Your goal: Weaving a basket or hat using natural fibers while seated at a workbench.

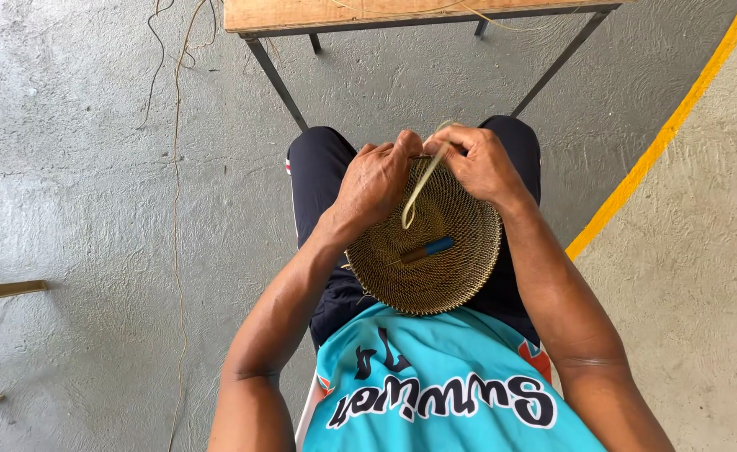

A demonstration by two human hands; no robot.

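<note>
- The left hand (pixel 374 180) is clenched on the far rim of the round, shallow, tan coiled-fibre basket (pixel 435 259), fingers curled over the edge.
- The right hand (pixel 479 163) pinches a pale, flat strip of fibre (pixel 420 188) at the same rim, just beside the left hand; the strip loops down into the basket's hollow.
- The basket rests on the person's lap, tilted toward the body, its open side facing up.
- As I judge it, the base and low wall are already woven into close coils; the rim under the fingers looks like the part in hand, and how much height remains I cannot tell.
- One small tool with a blue and brown handle (pixel 426 249) lies loose inside the basket, touched by neither hand.
- Counted: one basket, one working strip, one tool, two hands.
- Beyond: one wooden table with dark metal legs (pixel 301 12) ahead, a few thin loose strands (pixel 176 125) trailing over the grey concrete floor (pixel 67 192), one yellow painted line (pixel 670 125).
</note>
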